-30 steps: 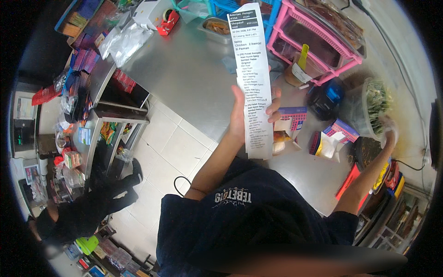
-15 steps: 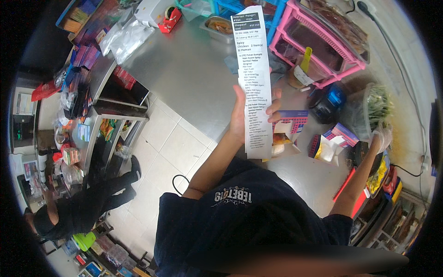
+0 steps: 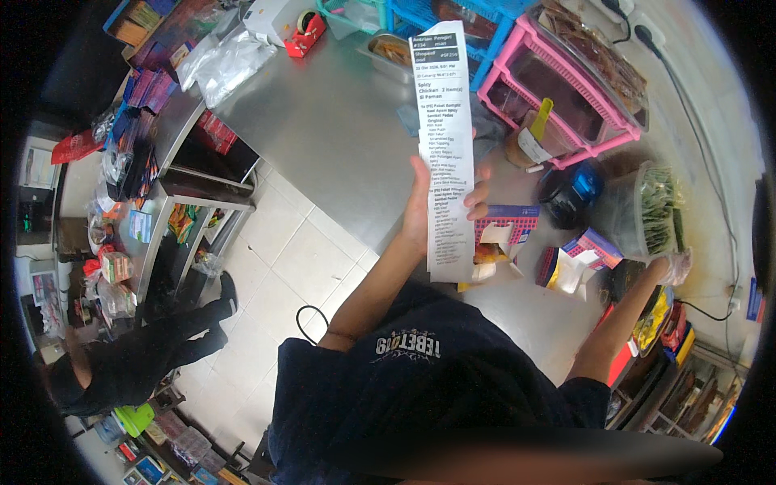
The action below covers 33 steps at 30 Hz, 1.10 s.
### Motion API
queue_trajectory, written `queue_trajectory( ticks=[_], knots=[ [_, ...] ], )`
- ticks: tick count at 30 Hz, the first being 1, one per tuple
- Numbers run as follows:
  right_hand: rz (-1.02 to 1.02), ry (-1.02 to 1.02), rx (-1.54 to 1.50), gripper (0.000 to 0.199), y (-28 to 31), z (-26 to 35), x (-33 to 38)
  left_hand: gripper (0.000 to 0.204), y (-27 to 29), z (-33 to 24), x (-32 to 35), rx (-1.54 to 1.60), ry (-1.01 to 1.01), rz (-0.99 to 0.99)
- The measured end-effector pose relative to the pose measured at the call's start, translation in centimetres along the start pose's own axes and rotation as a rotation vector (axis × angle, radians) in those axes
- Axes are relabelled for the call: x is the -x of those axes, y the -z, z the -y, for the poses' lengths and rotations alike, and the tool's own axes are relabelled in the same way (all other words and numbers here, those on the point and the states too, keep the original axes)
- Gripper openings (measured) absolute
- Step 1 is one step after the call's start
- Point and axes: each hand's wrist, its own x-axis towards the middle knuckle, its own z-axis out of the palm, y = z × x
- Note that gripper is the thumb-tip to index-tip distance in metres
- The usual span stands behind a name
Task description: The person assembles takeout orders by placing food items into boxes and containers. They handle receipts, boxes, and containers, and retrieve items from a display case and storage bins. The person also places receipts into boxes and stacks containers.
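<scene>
My left hand [image 3: 416,202] is closed round a long white printed receipt [image 3: 446,162], held upright above the steel table. Its thumb lies along the left edge and its fingertips show at the right edge. Behind the receipt's lower end stands an open purple-patterned food box [image 3: 503,230] with food partly hidden inside. A second open box [image 3: 575,263] with a white lining is to its right. My right hand [image 3: 677,267], in a clear glove, is at the near rim of a clear tub of green vegetable sticks [image 3: 656,214]. Its fingers are too blurred to make out.
A pink basket [image 3: 558,89] and a cup of brown sauce [image 3: 529,141] stand at the back right, beside a dark round container [image 3: 571,192]. A metal food pan [image 3: 388,55] and red tape dispenser [image 3: 305,34] are farther back. Another person [image 3: 153,352] is at left.
The whole view has shifted slightly, so the table things sit a little lower. My left hand still holds the receipt; my right hand stays beside the tub, slightly nearer to me.
</scene>
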Motion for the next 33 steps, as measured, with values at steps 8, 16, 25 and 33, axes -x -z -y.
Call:
queue_trajectory(
  ticks=[8,16,25,33],
  knots=[
    [0.871,0.291,0.139,0.048,3.2,10.1,1.9,0.075,2.6,-4.0,0.6,0.110,-0.098,-0.066],
    [0.683,0.316,0.265,0.044,1.1,10.9,2.2,0.070,5.2,-6.9,-1.8,0.012,-0.194,-0.192],
    [0.256,0.371,0.523,0.020,1.6,7.4,3.0,0.070,9.0,-9.2,-6.2,-0.007,-0.168,-0.218],
    [0.189,0.037,0.966,0.037,5.1,11.8,3.1,0.073,11.1,-10.8,-9.2,0.025,-0.107,-0.245]
  ],
)
